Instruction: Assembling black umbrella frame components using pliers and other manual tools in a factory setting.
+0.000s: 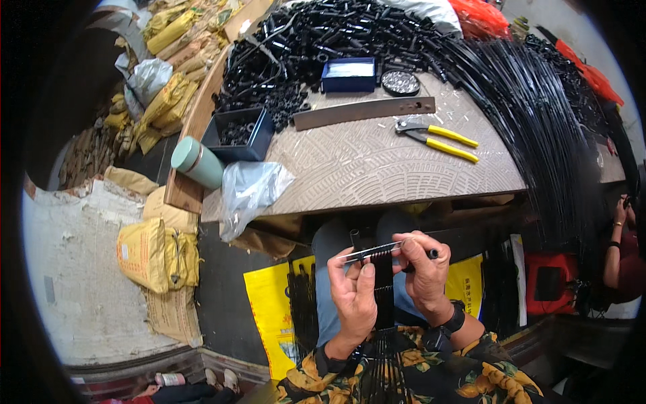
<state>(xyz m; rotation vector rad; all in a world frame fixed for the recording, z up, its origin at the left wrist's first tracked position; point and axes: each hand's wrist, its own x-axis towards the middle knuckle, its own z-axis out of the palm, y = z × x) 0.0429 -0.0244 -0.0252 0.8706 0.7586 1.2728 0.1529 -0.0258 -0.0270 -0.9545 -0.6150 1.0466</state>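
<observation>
1. A patterned grey-beige table (pixel 377 182) is being used as the work surface, spread across the far middle of the scene.
2. Its far side is being covered by a broad heap of black parts (pixel 343 30).
3. At the far right, a sheaf of long black rods (pixel 525 114) is being supported by the table, its loose ends being hung over the edge.
4. On the near side, a dense row of thin black ribs (pixel 383 286) is being held above the person's lap, between the two hands.
5. A flat brown metal bar (pixel 367 112) is being carried by the tabletop, well beyond the hands.
6. By the right hand (pixel 427 276), the right end of a slim pale rod (pixel 373 252) is being pinched between thumb and forefinger; the other fingers are being curled near a dark tube (pixel 432 254), though their hold on it cannot be told.
7. By the left hand (pixel 353 296), the rod's left end is being gripped between thumb and bent fingers.
8. Far left, small black pieces are being held in a blue box (pixel 264 138), with a green tumbler (pixel 202 163) being propped just beside it.
9. To the right, yellow-handled pliers (pixel 452 149) are being borne by the table, handles apart.
10. The ribs' upper ends are being lined up along the rod.
</observation>
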